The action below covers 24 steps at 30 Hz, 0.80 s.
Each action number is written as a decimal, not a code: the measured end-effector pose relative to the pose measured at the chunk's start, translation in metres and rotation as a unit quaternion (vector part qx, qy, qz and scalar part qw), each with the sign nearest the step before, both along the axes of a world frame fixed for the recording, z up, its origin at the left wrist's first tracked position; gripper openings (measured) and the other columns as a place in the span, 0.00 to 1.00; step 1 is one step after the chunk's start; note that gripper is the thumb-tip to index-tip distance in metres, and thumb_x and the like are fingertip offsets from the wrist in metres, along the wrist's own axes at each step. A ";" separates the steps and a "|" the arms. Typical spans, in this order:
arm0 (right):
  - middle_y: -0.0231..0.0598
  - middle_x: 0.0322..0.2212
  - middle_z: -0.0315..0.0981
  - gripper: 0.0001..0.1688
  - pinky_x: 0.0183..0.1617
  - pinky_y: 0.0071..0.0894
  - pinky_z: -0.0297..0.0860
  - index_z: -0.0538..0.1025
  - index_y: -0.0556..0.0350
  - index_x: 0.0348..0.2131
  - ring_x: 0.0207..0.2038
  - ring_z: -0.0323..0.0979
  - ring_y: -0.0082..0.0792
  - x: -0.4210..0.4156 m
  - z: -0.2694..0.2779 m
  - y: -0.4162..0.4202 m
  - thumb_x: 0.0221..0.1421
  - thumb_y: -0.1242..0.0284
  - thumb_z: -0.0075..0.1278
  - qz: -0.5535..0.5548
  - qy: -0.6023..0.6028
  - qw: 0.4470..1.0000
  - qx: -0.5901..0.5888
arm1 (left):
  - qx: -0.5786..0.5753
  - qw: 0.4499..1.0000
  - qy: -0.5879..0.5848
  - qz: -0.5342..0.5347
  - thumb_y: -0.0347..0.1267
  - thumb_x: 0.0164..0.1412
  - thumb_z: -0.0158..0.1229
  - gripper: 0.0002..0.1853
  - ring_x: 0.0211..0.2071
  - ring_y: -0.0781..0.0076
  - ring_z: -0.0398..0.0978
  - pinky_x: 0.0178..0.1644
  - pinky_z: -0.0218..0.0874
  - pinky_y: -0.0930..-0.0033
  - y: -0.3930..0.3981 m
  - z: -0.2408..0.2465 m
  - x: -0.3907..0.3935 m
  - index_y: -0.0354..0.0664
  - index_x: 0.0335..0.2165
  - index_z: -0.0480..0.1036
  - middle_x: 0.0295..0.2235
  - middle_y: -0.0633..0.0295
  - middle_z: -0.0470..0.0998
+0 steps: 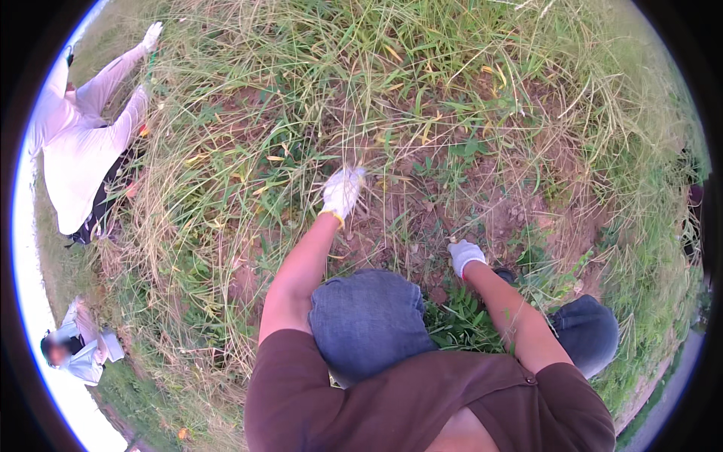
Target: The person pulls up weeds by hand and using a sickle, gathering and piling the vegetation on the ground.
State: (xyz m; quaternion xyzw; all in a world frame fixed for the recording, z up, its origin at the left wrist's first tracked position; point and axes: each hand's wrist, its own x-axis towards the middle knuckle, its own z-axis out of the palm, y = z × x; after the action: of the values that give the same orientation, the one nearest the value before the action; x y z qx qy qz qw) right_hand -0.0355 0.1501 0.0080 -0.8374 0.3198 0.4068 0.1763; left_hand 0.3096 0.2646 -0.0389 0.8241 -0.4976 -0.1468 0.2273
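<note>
My left hand, in a white knit glove with a yellow cuff, is low among long grass stems. Its fingers look closed around some of them, and thin dry stalks fan out beside it. Lower and to the right, my right hand wears a white glove with a red cuff edge. It is closed in a fist near the reddish soil. A small tan, handle-like end shows at its thumb side; the rest is hidden or too fine to make out.
Dense green and dry grass surrounds the soil patch. My jeans-clad knees are bent, with leafy weeds between them. At left, a person in a white top reaches into grass; another person is farther down. Dark shapes stand at the right rim.
</note>
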 end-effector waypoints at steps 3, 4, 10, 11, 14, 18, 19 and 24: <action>0.50 0.43 0.75 0.16 0.48 0.46 0.72 0.74 0.50 0.45 0.46 0.74 0.51 -0.010 -0.003 -0.001 0.56 0.76 0.44 0.027 0.004 1.000 -0.004 | -0.040 0.986 0.070 0.144 0.47 0.65 0.42 0.24 0.39 0.47 0.75 0.44 0.64 0.55 0.040 0.019 0.003 0.40 0.36 0.76 0.37 0.47 0.78; 0.51 0.44 0.74 0.16 0.48 0.46 0.72 0.74 0.50 0.45 0.47 0.74 0.50 -0.015 -0.001 -0.002 0.56 0.75 0.45 0.036 0.020 0.999 0.011 | -0.001 0.954 0.167 0.249 0.48 0.64 0.44 0.24 0.37 0.47 0.75 0.42 0.64 0.54 0.044 0.037 -0.009 0.39 0.34 0.76 0.34 0.48 0.79; 0.54 0.44 0.74 0.23 0.52 0.46 0.69 0.71 0.54 0.47 0.48 0.72 0.52 -0.021 0.004 0.011 0.50 0.67 0.51 0.068 -0.039 0.995 0.062 | 0.077 0.989 -0.036 0.121 0.44 0.58 0.54 0.14 0.30 0.60 0.74 0.32 0.65 0.61 0.084 0.048 -0.047 0.46 0.30 0.72 0.25 0.57 0.75; 0.55 0.44 0.73 0.24 0.52 0.46 0.69 0.71 0.54 0.47 0.48 0.72 0.52 -0.017 0.005 0.011 0.50 0.66 0.51 0.059 -0.033 0.995 0.069 | 0.106 0.969 -0.221 0.015 0.43 0.57 0.55 0.11 0.30 0.61 0.74 0.31 0.65 0.61 0.096 0.030 -0.073 0.48 0.30 0.71 0.24 0.57 0.73; 0.57 0.45 0.73 0.27 0.52 0.46 0.69 0.71 0.56 0.47 0.48 0.72 0.53 -0.029 0.003 0.015 0.49 0.62 0.50 0.006 -0.023 0.994 0.103 | 0.110 0.945 0.205 0.231 0.42 0.60 0.51 0.14 0.34 0.55 0.75 0.37 0.66 0.58 0.145 0.034 -0.138 0.45 0.37 0.73 0.30 0.52 0.76; 0.59 0.42 0.74 0.33 0.51 0.45 0.69 0.71 0.60 0.47 0.46 0.73 0.54 -0.019 0.019 0.022 0.45 0.58 0.55 0.019 -0.082 0.992 0.091 | -0.075 0.770 0.486 0.407 0.38 0.60 0.52 0.16 0.41 0.48 0.75 0.45 0.66 0.54 0.172 0.080 -0.156 0.47 0.45 0.74 0.37 0.46 0.77; 0.59 0.42 0.74 0.33 0.51 0.46 0.70 0.71 0.60 0.46 0.46 0.73 0.54 -0.011 0.029 0.021 0.45 0.57 0.55 0.023 -0.083 0.992 0.088 | -0.103 0.741 0.518 0.414 0.38 0.60 0.52 0.16 0.41 0.48 0.75 0.45 0.66 0.55 0.177 0.088 -0.154 0.46 0.45 0.74 0.37 0.46 0.77; 0.61 0.43 0.74 0.39 0.51 0.44 0.70 0.69 0.67 0.49 0.47 0.73 0.54 -0.010 0.027 0.026 0.46 0.55 0.55 0.077 -0.038 0.991 0.106 | -0.143 0.724 0.555 0.384 0.38 0.59 0.52 0.17 0.42 0.50 0.75 0.46 0.66 0.55 0.193 0.132 -0.154 0.46 0.46 0.73 0.38 0.48 0.77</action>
State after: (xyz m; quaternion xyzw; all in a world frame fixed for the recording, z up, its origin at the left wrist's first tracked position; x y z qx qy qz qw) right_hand -0.0453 0.1758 0.0353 -0.8511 0.2025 0.4186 0.2439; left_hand 0.1555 0.4576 0.0931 0.6739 0.0615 -0.4049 0.6150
